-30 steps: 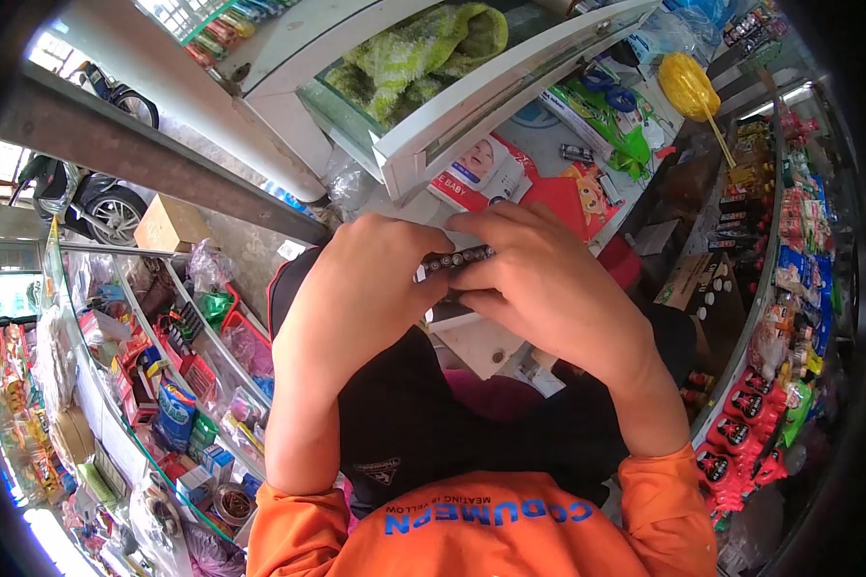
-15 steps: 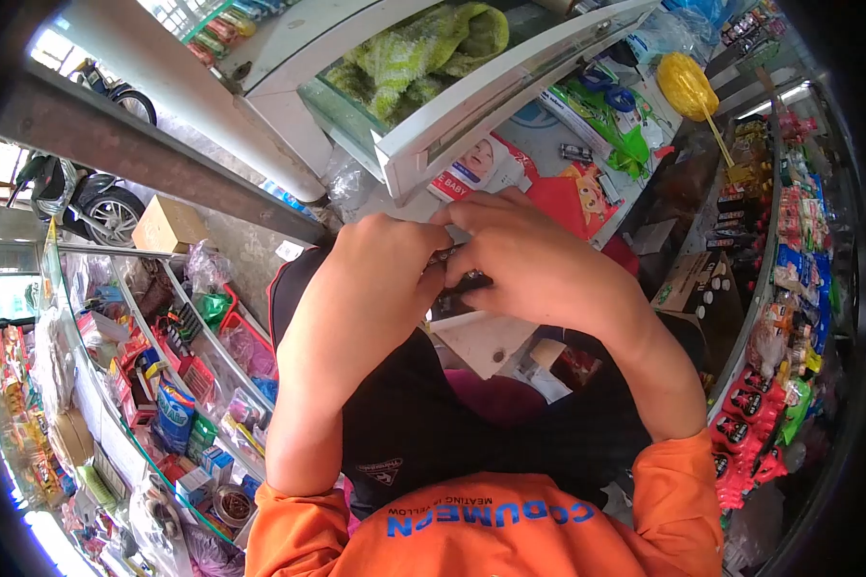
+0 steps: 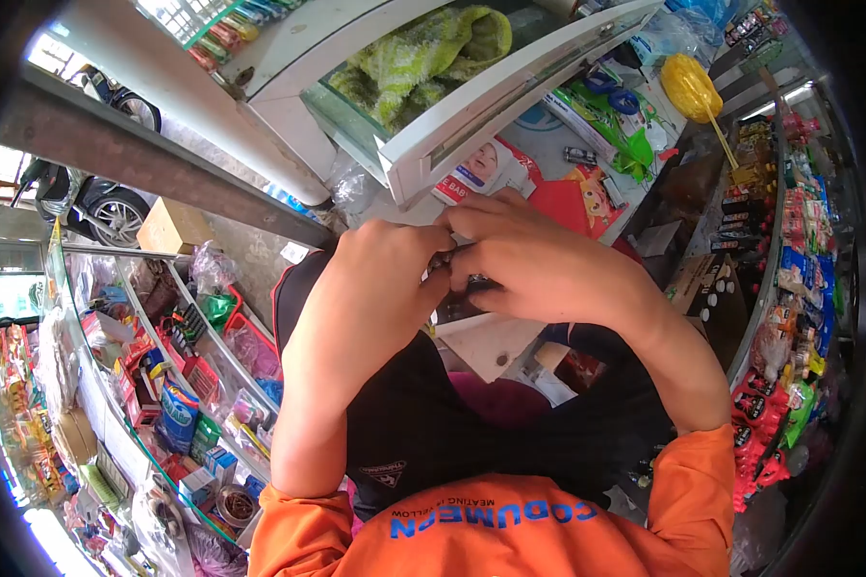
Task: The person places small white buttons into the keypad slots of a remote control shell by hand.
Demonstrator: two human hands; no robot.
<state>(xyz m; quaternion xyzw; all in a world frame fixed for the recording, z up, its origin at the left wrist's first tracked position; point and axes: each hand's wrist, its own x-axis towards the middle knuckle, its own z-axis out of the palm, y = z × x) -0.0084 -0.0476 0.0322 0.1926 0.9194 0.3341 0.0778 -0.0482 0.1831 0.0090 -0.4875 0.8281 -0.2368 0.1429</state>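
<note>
My left hand and my right hand meet in front of my lap. The fingers of both are curled and pinched close together. Between and below them shows a small dark, shiny thing, mostly covered by the fingers; its kind cannot be made out. Just under the hands is a pale board with a small hole. Beyond my fingertips lies a red and white box with a baby picture, beside a red packet with a cartoon figure.
A white-framed glass case holding a green towel stands ahead. Blue-handled scissors lie on the counter. Shelves of packaged goods curve along both sides, with red-capped bottles at right. A metal post crosses the upper left.
Both hands stay together at nearly the same spot, with only slight finger movement. My right forearm and elbow have shifted slightly right. The whole view has moved a little.
</note>
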